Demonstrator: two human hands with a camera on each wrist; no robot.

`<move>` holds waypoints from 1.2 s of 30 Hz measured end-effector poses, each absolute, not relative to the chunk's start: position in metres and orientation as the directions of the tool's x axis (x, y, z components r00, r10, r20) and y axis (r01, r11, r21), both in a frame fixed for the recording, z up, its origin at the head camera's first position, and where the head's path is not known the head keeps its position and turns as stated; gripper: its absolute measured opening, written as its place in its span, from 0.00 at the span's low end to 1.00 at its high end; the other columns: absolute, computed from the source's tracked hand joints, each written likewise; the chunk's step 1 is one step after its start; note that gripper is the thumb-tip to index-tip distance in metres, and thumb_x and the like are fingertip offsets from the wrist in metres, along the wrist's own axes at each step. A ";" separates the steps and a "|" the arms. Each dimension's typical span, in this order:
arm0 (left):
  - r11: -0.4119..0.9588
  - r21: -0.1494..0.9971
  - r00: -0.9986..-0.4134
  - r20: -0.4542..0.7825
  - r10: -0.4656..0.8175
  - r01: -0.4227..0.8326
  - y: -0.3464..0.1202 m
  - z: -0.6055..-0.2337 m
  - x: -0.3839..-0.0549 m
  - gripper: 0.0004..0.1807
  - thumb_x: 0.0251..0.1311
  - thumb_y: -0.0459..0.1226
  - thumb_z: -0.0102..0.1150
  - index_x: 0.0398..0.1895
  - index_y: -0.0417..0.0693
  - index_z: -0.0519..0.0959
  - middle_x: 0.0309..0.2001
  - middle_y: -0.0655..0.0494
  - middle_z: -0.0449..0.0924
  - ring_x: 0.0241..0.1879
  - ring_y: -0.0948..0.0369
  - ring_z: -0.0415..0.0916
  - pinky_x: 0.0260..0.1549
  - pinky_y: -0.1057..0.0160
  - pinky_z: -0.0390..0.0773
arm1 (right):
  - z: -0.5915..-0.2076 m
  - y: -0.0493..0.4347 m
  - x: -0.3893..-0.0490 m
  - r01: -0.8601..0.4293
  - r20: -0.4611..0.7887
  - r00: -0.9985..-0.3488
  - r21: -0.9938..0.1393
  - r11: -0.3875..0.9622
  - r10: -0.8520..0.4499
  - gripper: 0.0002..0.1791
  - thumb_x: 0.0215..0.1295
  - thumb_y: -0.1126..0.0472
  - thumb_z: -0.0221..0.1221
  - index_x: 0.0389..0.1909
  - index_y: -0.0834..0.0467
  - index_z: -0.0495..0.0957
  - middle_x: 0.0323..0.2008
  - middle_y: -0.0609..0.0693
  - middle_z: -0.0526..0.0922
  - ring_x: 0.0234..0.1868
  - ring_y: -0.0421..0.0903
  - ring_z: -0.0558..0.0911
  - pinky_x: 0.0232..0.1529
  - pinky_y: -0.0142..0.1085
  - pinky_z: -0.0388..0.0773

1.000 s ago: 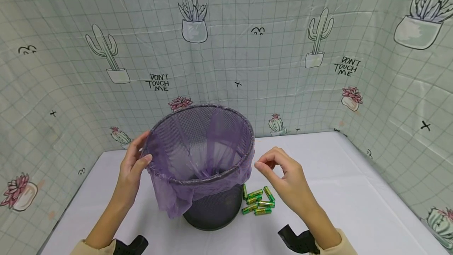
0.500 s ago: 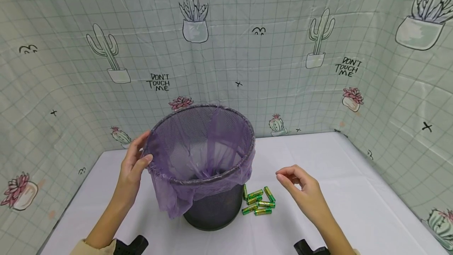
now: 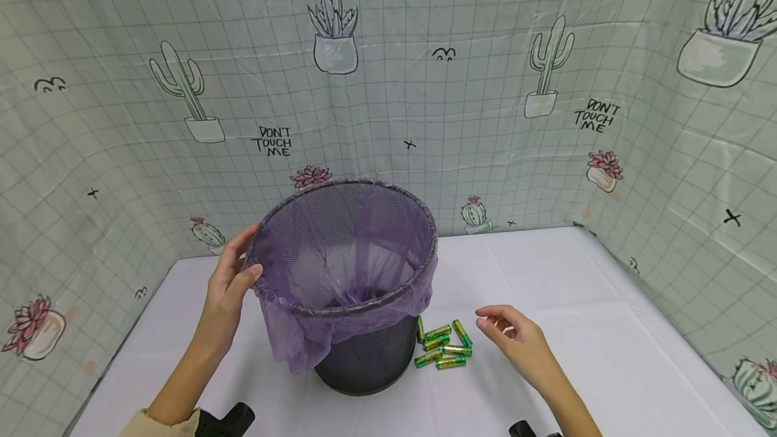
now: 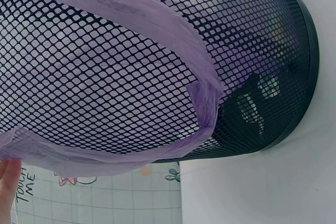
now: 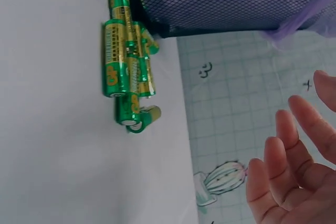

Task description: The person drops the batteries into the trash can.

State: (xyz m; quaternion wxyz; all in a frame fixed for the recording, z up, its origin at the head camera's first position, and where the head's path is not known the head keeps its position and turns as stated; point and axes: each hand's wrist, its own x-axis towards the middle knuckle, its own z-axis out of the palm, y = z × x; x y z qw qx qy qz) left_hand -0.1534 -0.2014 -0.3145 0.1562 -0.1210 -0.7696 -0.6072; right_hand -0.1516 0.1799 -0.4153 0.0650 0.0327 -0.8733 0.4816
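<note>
A black mesh wastebasket (image 3: 370,363) lined with a thin purple bin bag (image 3: 297,342) stands on the white table. My left hand (image 3: 227,285) grips its rim on the left, thumb over the edge and fingers outside. In the left wrist view only that hand's fingertips (image 4: 7,184) show at the bag's edge. Several green and gold AA batteries (image 3: 451,362) lie in a loose heap against the basket's right side. Just right of them my right hand (image 3: 519,339) hovers, fingers loosely bent and holding nothing. Labels on the batteries (image 5: 115,59) show in the right wrist view.
The white table (image 3: 607,356) is bounded by a grid-patterned curtain (image 3: 388,100) with cactus drawings at the back and sides. Bag folds (image 4: 202,103) overhang the basket's outside. Black wrist mounts (image 3: 227,420) sit on both forearms.
My right hand has moved away from beside the basket's rim, to the right and down, and now hovers close by the batteries. My left hand, the basket and the batteries have stayed put.
</note>
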 end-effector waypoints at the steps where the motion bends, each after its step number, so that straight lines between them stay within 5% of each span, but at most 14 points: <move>1: 0.233 0.896 -0.921 0.389 -0.004 0.377 -0.201 -0.315 -0.153 0.30 0.63 0.35 0.39 0.70 0.53 0.56 0.64 0.59 0.58 0.59 0.65 0.60 0.49 0.74 0.61 | -0.418 0.180 -0.152 -0.106 0.130 -0.991 -0.836 0.538 0.006 0.12 0.61 0.54 0.59 0.43 0.56 0.80 0.32 0.45 0.76 0.33 0.33 0.72 0.35 0.28 0.70; 20: 0.205 0.895 -0.914 0.405 -0.001 0.397 -0.200 -0.316 -0.155 0.30 0.62 0.34 0.39 0.70 0.50 0.56 0.62 0.61 0.60 0.58 0.65 0.60 0.48 0.74 0.62 | -0.462 0.182 -0.165 0.068 -0.082 -0.997 -0.824 0.563 0.001 0.17 0.59 0.56 0.60 0.46 0.61 0.77 0.29 0.47 0.76 0.29 0.39 0.72 0.29 0.30 0.67; 36: 0.213 0.899 -0.919 0.394 -0.011 0.383 -0.201 -0.315 -0.154 0.30 0.62 0.35 0.39 0.70 0.51 0.56 0.61 0.60 0.60 0.56 0.64 0.61 0.49 0.74 0.62 | -0.470 0.170 -0.174 0.040 -0.080 -0.996 -0.738 0.673 -0.028 0.15 0.60 0.57 0.59 0.41 0.65 0.77 0.27 0.50 0.71 0.28 0.43 0.69 0.27 0.33 0.65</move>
